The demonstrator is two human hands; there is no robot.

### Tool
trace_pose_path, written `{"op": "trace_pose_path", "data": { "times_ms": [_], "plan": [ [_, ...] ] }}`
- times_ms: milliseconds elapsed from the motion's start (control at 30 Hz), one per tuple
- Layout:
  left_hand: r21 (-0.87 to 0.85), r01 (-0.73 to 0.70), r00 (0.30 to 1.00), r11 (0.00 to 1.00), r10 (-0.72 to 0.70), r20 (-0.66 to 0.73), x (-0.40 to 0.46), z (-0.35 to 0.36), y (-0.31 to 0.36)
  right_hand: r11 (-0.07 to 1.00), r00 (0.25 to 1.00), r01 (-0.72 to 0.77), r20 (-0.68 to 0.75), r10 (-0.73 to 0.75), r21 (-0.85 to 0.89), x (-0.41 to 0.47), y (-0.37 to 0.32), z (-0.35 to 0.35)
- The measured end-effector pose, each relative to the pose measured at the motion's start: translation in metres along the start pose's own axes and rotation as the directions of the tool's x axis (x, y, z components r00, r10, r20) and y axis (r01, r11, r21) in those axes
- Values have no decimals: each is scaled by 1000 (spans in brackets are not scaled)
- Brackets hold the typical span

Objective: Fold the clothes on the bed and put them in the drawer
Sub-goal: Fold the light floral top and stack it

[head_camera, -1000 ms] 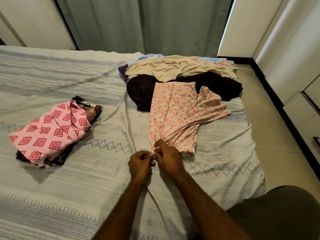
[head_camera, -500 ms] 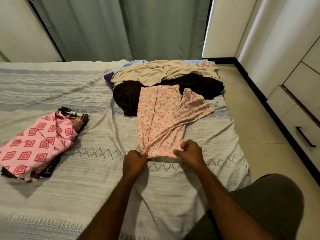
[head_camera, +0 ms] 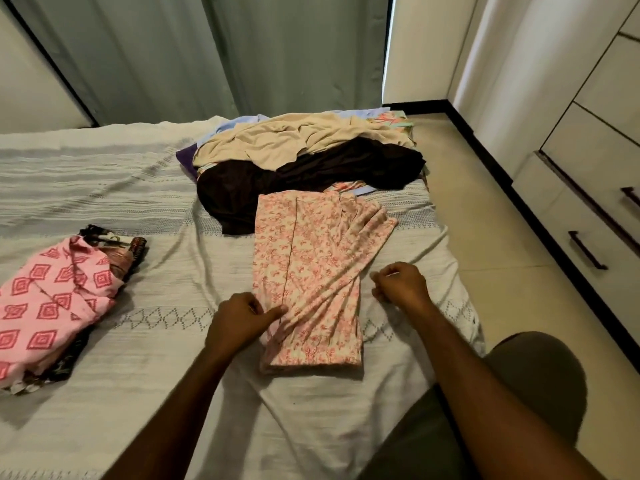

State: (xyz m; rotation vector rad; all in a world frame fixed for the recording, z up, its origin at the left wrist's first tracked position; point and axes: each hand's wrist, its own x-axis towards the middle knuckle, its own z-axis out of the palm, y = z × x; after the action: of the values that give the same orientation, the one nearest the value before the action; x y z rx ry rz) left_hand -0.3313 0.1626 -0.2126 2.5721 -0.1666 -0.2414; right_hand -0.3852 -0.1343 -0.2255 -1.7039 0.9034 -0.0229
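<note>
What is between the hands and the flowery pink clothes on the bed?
Nothing visible. The left hand already touches the flowery pink garment at its left edge. The right hand sits just beside its right edge with only bare bedsheet between.

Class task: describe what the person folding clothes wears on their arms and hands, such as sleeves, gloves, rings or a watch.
Nothing shows on them. The left hand and right hand are bare, with no gloves, and no rings or watch are visible. Both forearms are uncovered as far as the frame shows, with no sleeves in view.
</note>
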Motion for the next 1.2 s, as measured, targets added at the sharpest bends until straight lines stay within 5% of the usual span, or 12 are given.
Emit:
{"op": "trace_pose_path", "data": {
  "times_ms": [200, 400, 533, 667, 733, 833, 900, 1067, 1200],
  "plan": [
    [-239, -291, 945, 926, 317, 80, 69, 23, 59, 1000, 964, -11, -264, 10, 0, 52, -41, 5],
    [-439, -348, 893, 828, 436, 114, 109, 37, 91, 962, 941, -145, -268, 206, 231, 148, -28, 22],
    [-622, -221, 884, 751, 424, 198, 120, 33, 105, 936, 932, -152, -268, 243, 318, 145, -55, 25],
    [-832, 84, 911, 549, 296, 287, 151, 24, 117, 965, 943, 129, -330, -49, 226, 109, -131, 49],
    [-891, 229, 912, 393, 233, 337, 167, 18, 124, 953, 947, 266, -224, -230, 145, 100, -160, 72],
    [-930, 333, 904, 159, 226, 362, 187, 15, 122, 931, 920, 352, 149, -362, 94, 91, -189, 104],
    [-919, 343, 919, 195, 133, 371, 198, 17, 116, 922, 904, 382, 180, -387, 65, 92, -195, 113],
    [-843, 330, 943, 425, -103, 317, 221, 27, 90, 967, 944, 254, -212, -253, -23, 130, -155, 93],
    [-866, 294, 956, 404, -117, 269, 229, 23, 81, 969, 985, 90, -126, -121, -229, 163, -119, 80]
  ]
}}
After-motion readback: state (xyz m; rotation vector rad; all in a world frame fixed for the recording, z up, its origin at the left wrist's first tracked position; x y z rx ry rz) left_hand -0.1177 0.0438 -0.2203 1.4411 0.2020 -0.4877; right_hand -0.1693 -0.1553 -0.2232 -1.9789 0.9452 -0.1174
